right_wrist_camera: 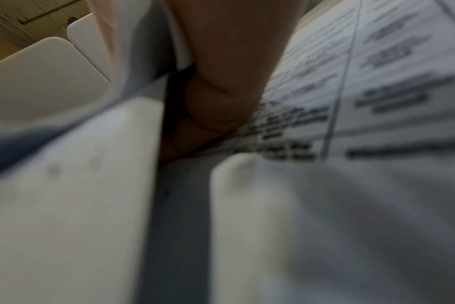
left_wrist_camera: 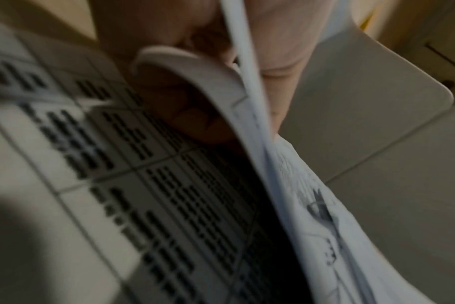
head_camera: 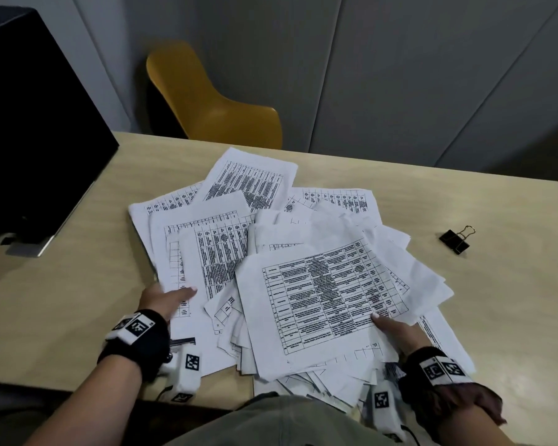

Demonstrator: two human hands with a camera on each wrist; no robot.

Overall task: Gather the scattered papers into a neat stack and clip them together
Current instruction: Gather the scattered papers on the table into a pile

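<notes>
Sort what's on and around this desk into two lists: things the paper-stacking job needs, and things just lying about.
Belongs to the job:
- scattered papers
- black binder clip, lying apart on the table
- left hand and right hand, both gripping the papers' near edges

Just lying about:
- dark monitor
- yellow chair

White papers [head_camera: 329,304] printed with black-ruled tables and dense black text spread across a pale tan, wood-grain desk [head_camera: 496,300]. A black binder clip [head_camera: 454,241] with brassy wire handles lies on it. Black wristbands carry white blocks marked with black-and-white square codes. A mustard-yellow chair [head_camera: 207,101] stands before grey wall panels, beside a black monitor [head_camera: 29,123]. In the blurred left wrist view, the print appears as black dashes in grey grid lines.
</notes>
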